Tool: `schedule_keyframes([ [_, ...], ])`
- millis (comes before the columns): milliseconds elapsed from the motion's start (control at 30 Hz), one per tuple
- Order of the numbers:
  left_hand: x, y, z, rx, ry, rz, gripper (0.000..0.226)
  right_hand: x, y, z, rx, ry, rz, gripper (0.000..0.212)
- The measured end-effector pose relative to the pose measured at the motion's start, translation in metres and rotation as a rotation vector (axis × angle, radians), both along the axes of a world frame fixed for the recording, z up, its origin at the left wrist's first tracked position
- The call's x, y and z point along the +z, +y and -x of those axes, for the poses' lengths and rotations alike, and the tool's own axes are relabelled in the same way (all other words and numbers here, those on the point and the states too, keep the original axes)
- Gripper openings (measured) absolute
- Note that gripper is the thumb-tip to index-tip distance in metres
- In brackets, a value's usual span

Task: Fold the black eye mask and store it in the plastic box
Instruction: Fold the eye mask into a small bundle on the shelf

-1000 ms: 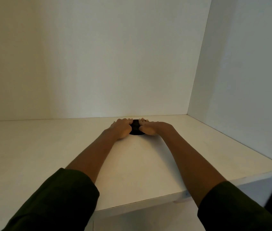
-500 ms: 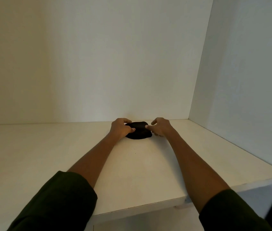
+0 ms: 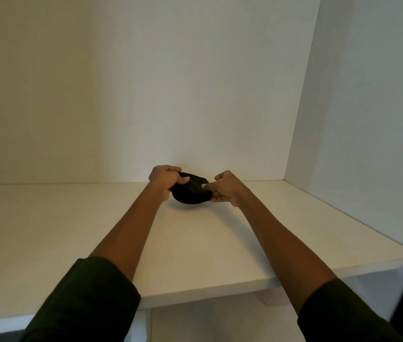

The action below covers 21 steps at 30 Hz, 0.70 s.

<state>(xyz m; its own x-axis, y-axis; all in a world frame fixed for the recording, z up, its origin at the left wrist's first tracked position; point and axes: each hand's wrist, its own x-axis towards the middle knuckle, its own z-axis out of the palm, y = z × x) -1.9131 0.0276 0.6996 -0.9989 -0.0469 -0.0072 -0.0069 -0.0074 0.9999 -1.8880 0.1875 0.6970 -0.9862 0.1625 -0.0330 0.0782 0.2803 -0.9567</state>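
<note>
The soft black fabric eye mask (image 3: 190,191) is pinched at 9 o'clock by the left hand (image 3: 164,177) and at 3 o'clock by the right hand (image 3: 227,188); edges should be aligned before creasing.

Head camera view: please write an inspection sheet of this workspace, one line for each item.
Surface: white table, bare around the mask.
Job's things: black eye mask bunched between both hands; plastic box not seen.
Clutter: nothing seen.
Grippers: left hand grips the mask's left end; right hand pinches its right end.
Cables: nothing seen.
Surroundings: white back wall, white side wall on the right; dark green sleeves.
</note>
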Motion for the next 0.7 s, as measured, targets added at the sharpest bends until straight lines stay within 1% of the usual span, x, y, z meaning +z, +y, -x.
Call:
schedule_keyframes([
  [33,0.0,-0.007,-0.004,0.005,0.002,0.014,0.04,0.0,-0.006,-0.004,0.014,-0.009,0.007,0.055],
  [100,-0.003,-0.021,-0.011,0.025,-0.006,0.026,0.034,-0.001,-0.019,-0.013,0.04,-0.02,0.0,0.037],
  [133,-0.005,-0.027,-0.014,0.034,-0.01,0.025,0.029,-0.003,-0.025,-0.018,0.051,-0.027,-0.005,0.029],
  [167,-0.007,-0.034,-0.019,0.042,-0.014,0.026,0.022,-0.004,-0.031,-0.024,0.055,-0.03,-0.009,0.025],
  [233,-0.01,-0.045,-0.029,0.058,-0.031,0.033,0.008,-0.008,-0.043,-0.033,0.065,-0.032,-0.01,0.029],
  [267,-0.013,-0.05,-0.033,0.066,-0.044,0.037,0.008,-0.01,-0.049,-0.037,0.069,-0.031,-0.009,0.029],
  [300,-0.016,-0.054,-0.036,0.075,-0.054,0.035,0.013,-0.011,-0.054,-0.041,0.068,-0.025,-0.009,0.029],
  [367,-0.023,-0.063,-0.043,0.092,-0.081,0.036,0.032,-0.013,-0.062,-0.05,0.053,-0.007,-0.012,0.037],
  [400,-0.027,-0.067,-0.046,0.102,-0.092,0.049,0.038,-0.014,-0.066,-0.056,0.045,-0.004,-0.017,0.041],
  [433,-0.03,-0.071,-0.051,0.11,-0.096,0.062,0.039,-0.015,-0.069,-0.061,0.038,-0.005,-0.027,0.043],
  [533,-0.034,-0.077,-0.068,0.112,-0.087,0.107,0.025,-0.019,-0.078,-0.077,0.008,0.006,-0.092,0.049],
  [600,-0.033,-0.077,-0.08,0.109,-0.064,0.144,0.016,-0.021,-0.081,-0.087,-0.026,0.046,-0.16,0.05],
  [633,-0.034,-0.076,-0.084,0.115,-0.049,0.176,0.014,-0.022,-0.082,-0.091,-0.036,0.071,-0.199,0.049],
  [700,-0.039,-0.072,-0.093,0.134,0.006,0.274,0.02,-0.026,-0.085,-0.1,-0.064,0.117,-0.313,0.044],
])
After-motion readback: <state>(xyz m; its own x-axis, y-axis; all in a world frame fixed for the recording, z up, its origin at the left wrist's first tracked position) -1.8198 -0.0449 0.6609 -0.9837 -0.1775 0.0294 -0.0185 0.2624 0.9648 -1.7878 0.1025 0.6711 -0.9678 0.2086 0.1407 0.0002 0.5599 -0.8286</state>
